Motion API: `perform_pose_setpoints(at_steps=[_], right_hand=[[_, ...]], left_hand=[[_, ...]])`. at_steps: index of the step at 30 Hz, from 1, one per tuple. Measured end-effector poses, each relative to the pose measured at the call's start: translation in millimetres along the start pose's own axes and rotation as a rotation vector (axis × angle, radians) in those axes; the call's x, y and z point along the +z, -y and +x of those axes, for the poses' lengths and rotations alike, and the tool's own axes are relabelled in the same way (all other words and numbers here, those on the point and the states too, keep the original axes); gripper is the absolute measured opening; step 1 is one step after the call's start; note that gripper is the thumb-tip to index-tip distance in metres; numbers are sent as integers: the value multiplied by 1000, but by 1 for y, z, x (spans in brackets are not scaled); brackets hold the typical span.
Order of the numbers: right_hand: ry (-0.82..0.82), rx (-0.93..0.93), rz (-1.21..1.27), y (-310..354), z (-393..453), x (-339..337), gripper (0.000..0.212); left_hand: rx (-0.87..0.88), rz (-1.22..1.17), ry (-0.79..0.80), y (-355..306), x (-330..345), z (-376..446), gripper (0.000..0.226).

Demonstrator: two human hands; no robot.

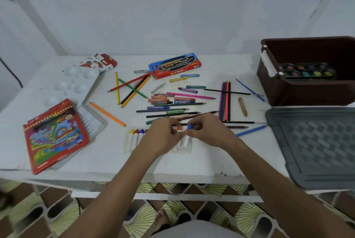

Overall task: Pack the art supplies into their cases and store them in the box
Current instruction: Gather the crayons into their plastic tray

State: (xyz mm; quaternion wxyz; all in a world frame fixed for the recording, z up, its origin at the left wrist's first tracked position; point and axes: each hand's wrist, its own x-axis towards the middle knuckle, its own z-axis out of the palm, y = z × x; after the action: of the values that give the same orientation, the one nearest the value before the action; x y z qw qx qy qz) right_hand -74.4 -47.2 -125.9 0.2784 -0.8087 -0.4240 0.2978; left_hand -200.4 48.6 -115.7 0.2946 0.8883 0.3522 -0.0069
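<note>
Head view showed me both hands meeting over the clear crayon tray (128, 141) at the table's (192, 162) front edge. My right hand (206, 132) had its fingertips curled round a blue-tipped crayon (190, 126), pinching it; my left hand (163, 135) pinched an orange-tipped crayon (179, 128) just beside it. Yellow, red and blue crayons (136, 135) already lay in the tray's left slots. Beyond the hands, loose colored pencils (172, 111) and oil pastels (184, 100) were scattered. Farther out sat the red pencil box (175, 65), a white paint palette (75, 84) and, at right, the brown storage box (307, 91) holding a watercolor set (307, 71), near its grey lid (317, 145).
</note>
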Motion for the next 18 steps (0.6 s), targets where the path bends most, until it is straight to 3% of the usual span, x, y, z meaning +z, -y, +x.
perform_pose_setpoints(at_steps=[4,10,14,18], right_hand=[[-4,24,39,-2,-2,0,45],[-17,-19,-24,0,-7,5,24],[7,-33,-183,2,-10,8,28],[15,-70,-188,2,-14,10,42]], left_hand=[[7,60,-25,4,-1,-2,38],[44,57,9,14,-5,-6,38],[30,56,4,15,-2,-7,42],[29,108,-30,24,-2,-7,41]])
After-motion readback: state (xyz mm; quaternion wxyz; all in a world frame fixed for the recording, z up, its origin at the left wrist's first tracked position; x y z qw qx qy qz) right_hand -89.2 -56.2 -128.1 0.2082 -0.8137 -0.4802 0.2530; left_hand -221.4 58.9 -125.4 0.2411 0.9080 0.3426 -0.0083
